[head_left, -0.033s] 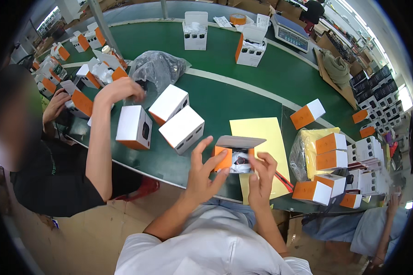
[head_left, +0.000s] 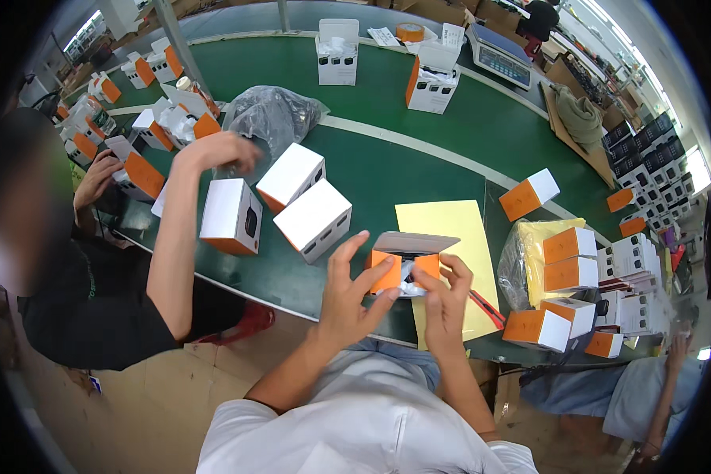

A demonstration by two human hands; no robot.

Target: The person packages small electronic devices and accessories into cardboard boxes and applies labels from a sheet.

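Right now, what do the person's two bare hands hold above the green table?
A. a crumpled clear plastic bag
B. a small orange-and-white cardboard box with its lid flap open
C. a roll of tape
B: the left hand and right hand grip the small orange-and-white cardboard box from both sides, its flap raised.

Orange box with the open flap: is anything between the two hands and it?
Nothing visible. The left hand and right hand both already grip the orange box directly, above the yellow sheet.
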